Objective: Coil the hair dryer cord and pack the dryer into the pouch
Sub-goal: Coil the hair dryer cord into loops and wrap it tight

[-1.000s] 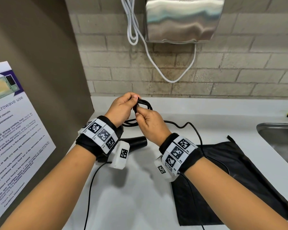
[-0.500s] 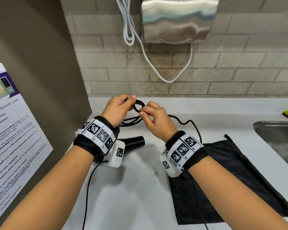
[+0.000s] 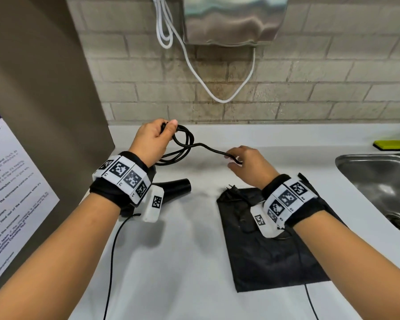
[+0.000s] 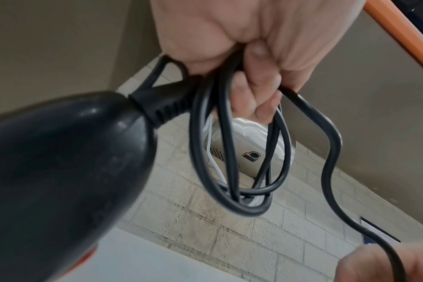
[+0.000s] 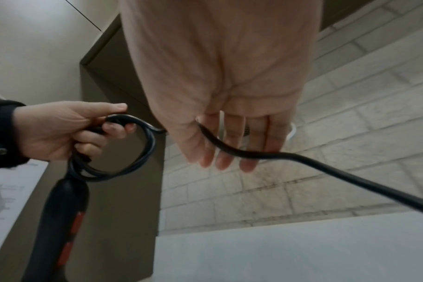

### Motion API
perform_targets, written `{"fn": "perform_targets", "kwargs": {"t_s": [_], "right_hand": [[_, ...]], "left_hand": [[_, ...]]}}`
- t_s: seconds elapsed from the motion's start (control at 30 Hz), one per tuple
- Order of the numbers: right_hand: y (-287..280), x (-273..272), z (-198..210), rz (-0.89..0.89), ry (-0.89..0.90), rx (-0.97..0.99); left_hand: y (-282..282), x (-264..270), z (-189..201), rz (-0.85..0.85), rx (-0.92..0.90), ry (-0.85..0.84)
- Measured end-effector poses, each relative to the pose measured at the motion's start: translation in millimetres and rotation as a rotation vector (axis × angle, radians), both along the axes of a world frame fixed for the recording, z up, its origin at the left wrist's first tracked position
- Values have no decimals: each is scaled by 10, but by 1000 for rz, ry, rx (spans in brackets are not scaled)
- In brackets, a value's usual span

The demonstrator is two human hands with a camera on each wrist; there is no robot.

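While the cord [image 3: 183, 144] is only part coiled, I judge the winding step is in hand: a few loops hang gathered in my left hand [image 3: 151, 140], whose fingers are clenched round them just above the hair dryer [image 4: 61, 162]. The dryer's handle hangs below that grip, its nozzle [image 3: 178, 185] showing under the wrist. From the loops the free run of cord crosses to my right hand [image 3: 248, 166], where it lies across nearly straight, relaxed fingers [image 5: 229, 145], not pinched. Beyond that grip it trails down to the plug [image 3: 232, 188] on the pouch [image 3: 263, 257], flat on the table [image 3: 189, 262]. Next I should close on the slack and carry another loop back to the left grip.
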State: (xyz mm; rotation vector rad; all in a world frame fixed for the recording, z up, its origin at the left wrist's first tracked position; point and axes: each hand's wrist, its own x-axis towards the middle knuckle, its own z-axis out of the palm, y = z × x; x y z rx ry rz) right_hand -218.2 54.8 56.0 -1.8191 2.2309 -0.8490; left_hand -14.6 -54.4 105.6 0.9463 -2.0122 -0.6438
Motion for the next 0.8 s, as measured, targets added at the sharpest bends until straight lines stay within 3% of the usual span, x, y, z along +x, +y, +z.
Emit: {"fn": "perform_targets", "kwargs": {"t_s": [0.13, 0.23, 0.27, 0.37, 0.43, 0.5, 0.57, 0.67, 0.8], "right_hand": [[282, -137, -127, -228, 61, -71], [425, -139, -289, -298, 59, -163], [457, -142, -342, -297, 38, -87], [519, -116, -511, -267, 89, 443], [515, -92, -609, -274, 106, 634], [490, -49, -681, -332, 185, 712], [447, -4, -742, -371, 432, 757], [345, 20, -843, -280, 701, 789], [178, -39, -922, -268, 549, 859]], "left_hand": [[8, -7, -16, -7, 2, 13], [16, -4, -27, -17, 4, 13], [20, -6, -32, -24, 11, 17], [53, -10, -46, -51, 43, 58], [75, -7, -51, -59, 58, 75], [99, -7, -53, -71, 74, 86], [114, -7, -54, -79, 82, 87], [128, -3, -46, -85, 89, 70], [143, 0, -37, -109, 132, 87]]}}
